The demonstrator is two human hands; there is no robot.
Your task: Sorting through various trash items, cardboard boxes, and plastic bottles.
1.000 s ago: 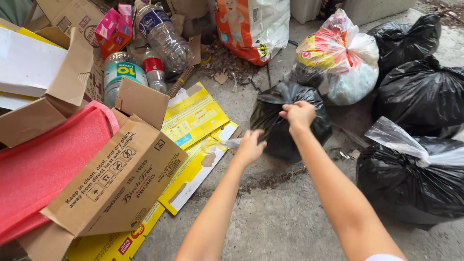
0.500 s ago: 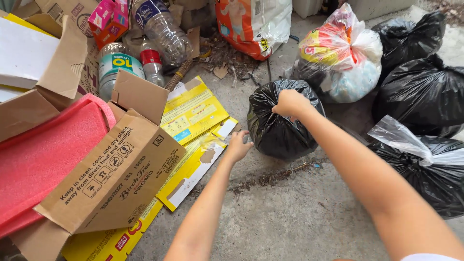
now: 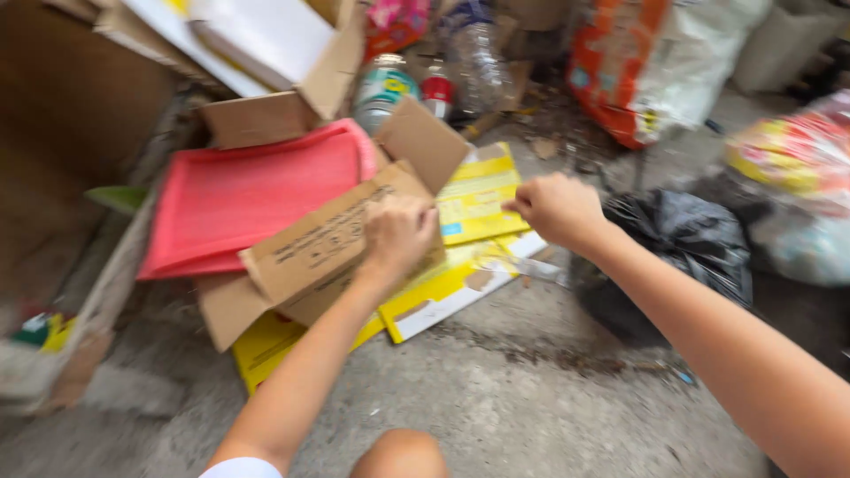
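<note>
A bare concrete floor [image 3: 496,398] is strewn with rubbish. At frame centre your left hand [image 3: 398,235] closes on the brown carton [image 3: 332,243]; your right hand [image 3: 558,208] hovers curled and empty above the yellow flattened cardboard [image 3: 474,190]. Grip the carton's edge firmly, lifting it clear of the red foam sheet [image 3: 248,195].

**Soft Daylight, Heavy Motion Blur**

Even, diffuse daylight lit the scene, with no hard shadows and no glare. Motion blur smeared the whole frame, worst toward the edges: the plastic bottles [image 3: 434,84] and the orange-and-white sack [image 3: 655,62] at the top were streaked. The left corner was dim and brown. The left hand [image 3: 398,232] and the brown cardboard box [image 3: 328,239] stayed clearest.
</note>
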